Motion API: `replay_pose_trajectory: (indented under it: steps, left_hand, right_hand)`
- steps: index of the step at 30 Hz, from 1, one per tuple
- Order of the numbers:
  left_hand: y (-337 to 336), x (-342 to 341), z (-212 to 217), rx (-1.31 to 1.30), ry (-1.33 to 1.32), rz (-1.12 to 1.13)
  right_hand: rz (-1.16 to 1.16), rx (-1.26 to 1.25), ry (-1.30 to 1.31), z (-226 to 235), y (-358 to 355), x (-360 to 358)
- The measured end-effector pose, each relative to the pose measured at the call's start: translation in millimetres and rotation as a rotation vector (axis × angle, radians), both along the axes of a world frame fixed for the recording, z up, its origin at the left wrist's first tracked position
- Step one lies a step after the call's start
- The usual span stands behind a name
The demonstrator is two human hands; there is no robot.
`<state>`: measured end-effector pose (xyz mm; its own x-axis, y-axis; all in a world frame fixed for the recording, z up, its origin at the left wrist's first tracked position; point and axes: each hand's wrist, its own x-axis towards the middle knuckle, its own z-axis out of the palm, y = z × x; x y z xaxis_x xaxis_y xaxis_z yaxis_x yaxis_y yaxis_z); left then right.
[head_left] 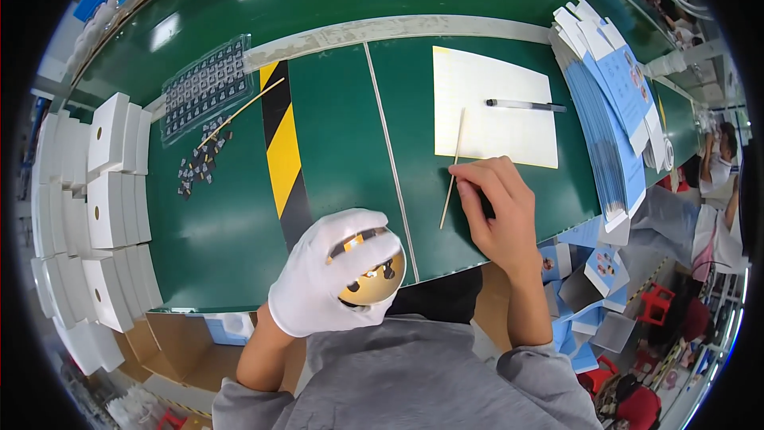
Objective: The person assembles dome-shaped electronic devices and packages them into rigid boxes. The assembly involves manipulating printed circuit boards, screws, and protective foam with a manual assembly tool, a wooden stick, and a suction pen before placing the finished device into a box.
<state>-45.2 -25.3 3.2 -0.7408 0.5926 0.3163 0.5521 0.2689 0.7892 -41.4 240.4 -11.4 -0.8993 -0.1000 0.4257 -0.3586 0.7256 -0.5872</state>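
My left hand (325, 280), in a white glove, is wrapped round a shiny gold ball (371, 285) with dark openings or reflections on it; I cannot tell which. It is held just above the near edge of the green table (342, 139). The bare right hand (505, 211) pinches a thin wooden stick (459, 139) between thumb and forefinger. One end of that stick lies over a white sheet of paper (493, 131), while the other points toward me over the green top. On the paper rests a black-and-clear pen (521, 105).
Left of a black-and-yellow strip (283, 159) are a clear tray of small parts (208, 84), loose dark pieces (199, 166) and a second wooden stick (241, 112). White boxes (107, 207) stack at the left edge. Flat blue cartons (601, 123) stand at the right.
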Motion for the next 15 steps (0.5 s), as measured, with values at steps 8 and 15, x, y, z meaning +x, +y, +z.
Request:
replay_pose_trajectory:
  steps: [8,15]
  left_hand:
    - [2.6,-1.4,-2.2,0.007,0.163,-0.066]
    - [-3.0,-4.2,-0.6,-0.024,0.101,-0.117]
  right_hand:
    - [-0.026,0.028,0.008,2.1,4.1,4.0]
    - [0.321,-0.096,0.269,40.5,-15.1,33.2]
